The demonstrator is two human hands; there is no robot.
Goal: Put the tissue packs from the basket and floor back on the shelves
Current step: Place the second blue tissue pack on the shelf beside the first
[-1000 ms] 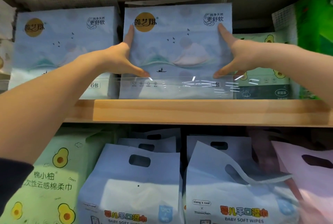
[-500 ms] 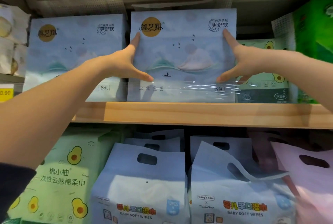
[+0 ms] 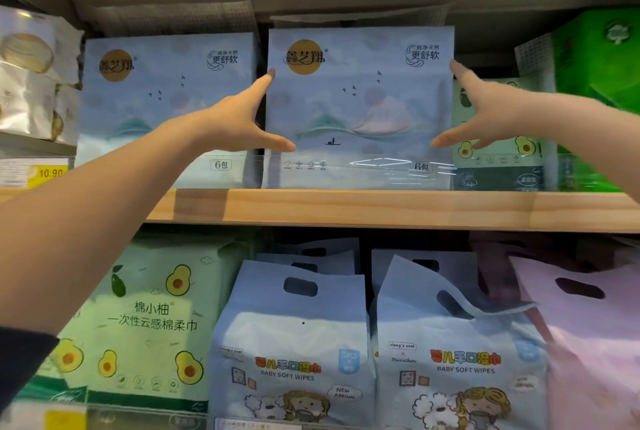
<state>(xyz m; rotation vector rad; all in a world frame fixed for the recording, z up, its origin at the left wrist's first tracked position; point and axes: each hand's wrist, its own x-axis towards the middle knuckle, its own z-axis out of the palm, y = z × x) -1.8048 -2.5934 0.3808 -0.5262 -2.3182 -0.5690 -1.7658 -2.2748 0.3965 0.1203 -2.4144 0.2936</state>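
Observation:
A light-blue tissue pack (image 3: 360,107) with a gold round logo stands upright on the upper wooden shelf (image 3: 346,210), behind a clear front rail. My left hand (image 3: 239,121) clasps its left edge, index finger up the side and thumb on the front face. On the opposite edge, my right hand (image 3: 485,111) holds it the same way. An identical blue pack (image 3: 166,107) stands right beside it on the left.
Green avocado-print packs (image 3: 498,159) and a bright green pack (image 3: 595,83) fill the shelf to the right. Wrapped rolls (image 3: 31,73) sit at the far left above a yellow price tag (image 3: 48,173). The lower shelf holds avocado cotton towels (image 3: 145,322), blue baby wipes bags (image 3: 294,343) and a pink bag (image 3: 588,343).
The pack stays on the shelf. My thumbs have slid slightly outward toward its edges, and the view has shifted a little down and to the left.

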